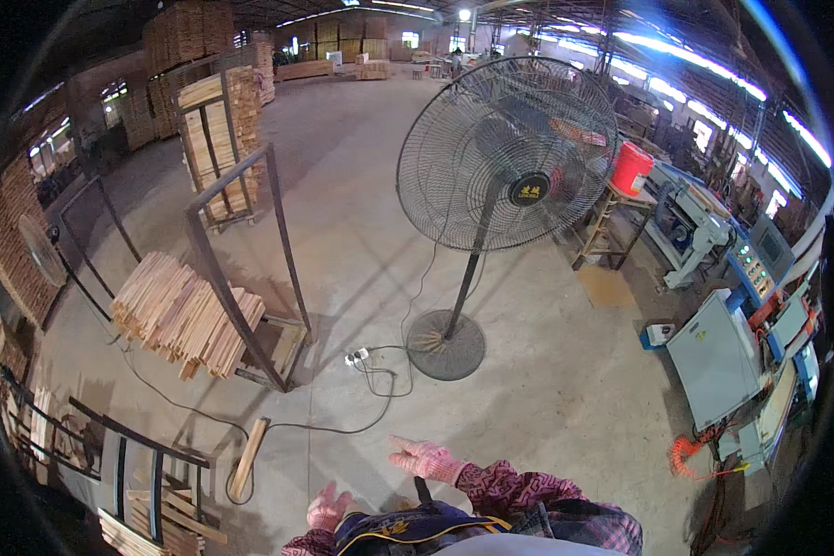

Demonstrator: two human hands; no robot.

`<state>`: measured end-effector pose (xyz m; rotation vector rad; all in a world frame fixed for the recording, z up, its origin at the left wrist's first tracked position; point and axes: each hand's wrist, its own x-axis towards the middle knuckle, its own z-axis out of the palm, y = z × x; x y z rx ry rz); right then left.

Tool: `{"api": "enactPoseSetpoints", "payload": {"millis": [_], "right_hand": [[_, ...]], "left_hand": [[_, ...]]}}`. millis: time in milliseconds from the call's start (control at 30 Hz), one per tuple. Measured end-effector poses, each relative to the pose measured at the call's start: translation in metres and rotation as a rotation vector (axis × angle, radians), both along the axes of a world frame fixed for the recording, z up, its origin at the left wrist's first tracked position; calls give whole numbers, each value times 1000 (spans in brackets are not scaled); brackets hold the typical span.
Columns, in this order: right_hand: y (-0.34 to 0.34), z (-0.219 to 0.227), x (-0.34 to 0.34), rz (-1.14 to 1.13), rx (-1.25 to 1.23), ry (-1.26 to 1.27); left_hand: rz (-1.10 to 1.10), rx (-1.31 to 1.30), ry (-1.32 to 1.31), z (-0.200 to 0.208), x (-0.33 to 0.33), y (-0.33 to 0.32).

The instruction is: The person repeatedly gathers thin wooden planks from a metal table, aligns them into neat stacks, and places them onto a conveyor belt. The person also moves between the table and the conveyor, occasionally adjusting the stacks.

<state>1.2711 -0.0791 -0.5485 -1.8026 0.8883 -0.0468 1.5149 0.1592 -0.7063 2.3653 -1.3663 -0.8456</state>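
My left hand [329, 507], in a pale pink knitted glove, is low in the picture near my waist. Its fingers are a little apart and nothing shows in them. Further forward and to the right, my right hand [428, 460] wears a similar glove and points leftward over the concrete floor. Those fingers are stretched out, and I see no object in them. Neither hand touches anything visible. Nearest to them are a black cable [343, 432] on the floor and a lone wooden strip [249, 458] to the left.
A large pedestal fan [477, 278] stands ahead, its cable running to a white power strip [356, 357]. Left is a metal-framed cart [278, 357] with stacked wood strips [181, 310]. At right are a grey machine cabinet [716, 361], an orange coiled hose [684, 457] and a red bucket [631, 169] on a stool.
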Motion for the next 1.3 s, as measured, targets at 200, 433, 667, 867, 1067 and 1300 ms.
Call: {"api": "enactPoseSetpoints", "payload": {"millis": [200,433,667,867,1067,1300], "right_hand": [[9,-9,9,-168,45,157],[33,45,29,-207,267,241],[4,36,-31,-343,230,221],[-16,1,-182,-456,176,308],[-56,-27,-344,-679,120,369],[-86,-20,-412,-1033,179,184]], "left_hand": [[-226,634,110,-90,112,62],[-499,452,-40,-95,211,7],[-616,228,-241,-106,199,-157],[-636,333,14,-51,-4,-299],[-745,487,-18,46,-228,-361],[-1169,340,-394,-7,-229,-427]]}}
